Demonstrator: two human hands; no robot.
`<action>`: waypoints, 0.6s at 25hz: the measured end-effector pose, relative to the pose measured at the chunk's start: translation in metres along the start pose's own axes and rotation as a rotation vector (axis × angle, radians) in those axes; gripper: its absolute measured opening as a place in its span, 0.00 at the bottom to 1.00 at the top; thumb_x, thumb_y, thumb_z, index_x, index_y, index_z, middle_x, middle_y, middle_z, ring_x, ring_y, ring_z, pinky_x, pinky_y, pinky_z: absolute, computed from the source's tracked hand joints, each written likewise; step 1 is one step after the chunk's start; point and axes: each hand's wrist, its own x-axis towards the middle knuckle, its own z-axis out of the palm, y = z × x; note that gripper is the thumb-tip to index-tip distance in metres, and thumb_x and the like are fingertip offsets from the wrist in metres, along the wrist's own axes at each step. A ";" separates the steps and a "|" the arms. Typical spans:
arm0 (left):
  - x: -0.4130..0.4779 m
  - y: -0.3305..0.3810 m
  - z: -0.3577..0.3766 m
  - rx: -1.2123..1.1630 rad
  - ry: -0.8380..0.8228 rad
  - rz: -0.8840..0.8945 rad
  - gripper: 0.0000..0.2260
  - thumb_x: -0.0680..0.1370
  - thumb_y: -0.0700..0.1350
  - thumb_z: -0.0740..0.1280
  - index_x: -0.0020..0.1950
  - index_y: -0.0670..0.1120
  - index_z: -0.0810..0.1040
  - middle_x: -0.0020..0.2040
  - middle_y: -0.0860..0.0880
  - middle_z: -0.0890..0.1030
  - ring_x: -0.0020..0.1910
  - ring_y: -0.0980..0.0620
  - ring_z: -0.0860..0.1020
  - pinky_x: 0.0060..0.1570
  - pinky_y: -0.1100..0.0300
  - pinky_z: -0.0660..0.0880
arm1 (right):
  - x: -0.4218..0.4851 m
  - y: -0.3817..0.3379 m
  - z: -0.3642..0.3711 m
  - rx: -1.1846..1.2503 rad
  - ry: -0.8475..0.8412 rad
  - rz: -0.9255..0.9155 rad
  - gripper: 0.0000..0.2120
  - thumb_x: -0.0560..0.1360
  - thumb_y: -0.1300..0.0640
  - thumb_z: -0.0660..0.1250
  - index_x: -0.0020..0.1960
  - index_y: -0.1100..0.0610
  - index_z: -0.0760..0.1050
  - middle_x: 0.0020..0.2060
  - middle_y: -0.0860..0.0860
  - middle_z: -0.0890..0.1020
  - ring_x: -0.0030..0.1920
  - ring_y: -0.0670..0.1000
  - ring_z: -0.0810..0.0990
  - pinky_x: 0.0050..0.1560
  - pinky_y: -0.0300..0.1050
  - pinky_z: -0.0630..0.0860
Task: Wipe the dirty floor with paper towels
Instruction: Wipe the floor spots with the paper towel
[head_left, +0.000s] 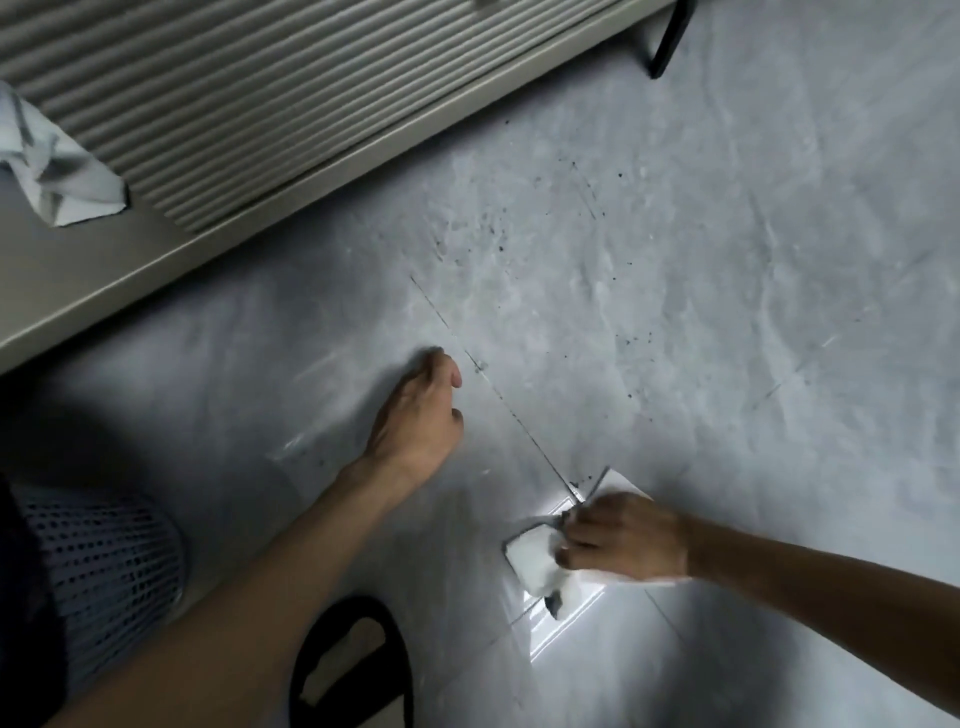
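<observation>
I see a grey marbled floor (753, 322) speckled with dirt (498, 244) below a ribbed cabinet (208, 104). The right hand (623, 538) grips the towel (530, 558) flat on the floor, half hiding it. The left hand (415, 415) rests empty and loosely curled, its fingertips out of sight.

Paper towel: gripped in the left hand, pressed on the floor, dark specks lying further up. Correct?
Not quite. The head view shows the right hand gripping the paper towel; the left hand rests bare on the floor. The rest holds: the towel is down on the floor and the dark specks lie further up.
</observation>
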 end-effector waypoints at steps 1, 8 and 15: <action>0.002 0.003 0.002 0.005 -0.008 -0.009 0.14 0.74 0.35 0.62 0.57 0.46 0.68 0.58 0.46 0.76 0.57 0.46 0.76 0.51 0.61 0.69 | 0.003 0.014 -0.001 -0.011 -0.013 0.004 0.09 0.77 0.56 0.61 0.56 0.49 0.74 0.50 0.50 0.78 0.47 0.50 0.80 0.41 0.43 0.77; 0.007 0.018 0.016 0.067 0.022 -0.072 0.13 0.74 0.35 0.62 0.56 0.46 0.69 0.58 0.45 0.76 0.58 0.45 0.75 0.50 0.61 0.68 | 0.078 0.141 -0.025 0.049 0.090 0.529 0.13 0.78 0.50 0.58 0.60 0.51 0.73 0.52 0.52 0.81 0.46 0.56 0.81 0.40 0.47 0.75; 0.053 0.047 0.034 0.148 0.100 0.079 0.12 0.70 0.35 0.64 0.53 0.42 0.71 0.55 0.41 0.74 0.57 0.42 0.73 0.58 0.53 0.71 | 0.044 0.122 -0.068 0.195 0.487 1.500 0.09 0.80 0.46 0.54 0.55 0.49 0.67 0.39 0.47 0.81 0.35 0.54 0.77 0.37 0.46 0.69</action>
